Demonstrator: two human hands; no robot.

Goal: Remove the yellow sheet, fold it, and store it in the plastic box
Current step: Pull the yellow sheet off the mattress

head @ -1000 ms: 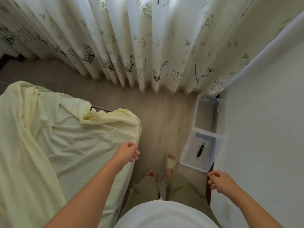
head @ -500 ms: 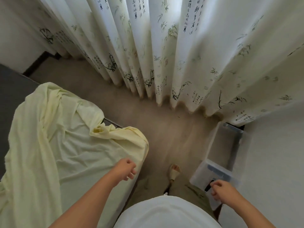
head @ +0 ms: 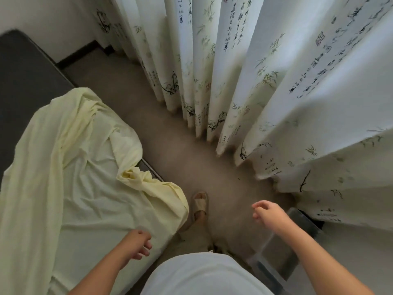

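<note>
With both hands loose and empty, left hand (head: 137, 244) should pinch the yellow sheet (head: 85, 188) by its bunched corner near the bed edge, right hand (head: 269, 213) joining.

The pale yellow sheet (head: 80, 188) lies rumpled, half pulled off the bed; the clear plastic box (head: 282, 258) sits open on the floor.
</note>
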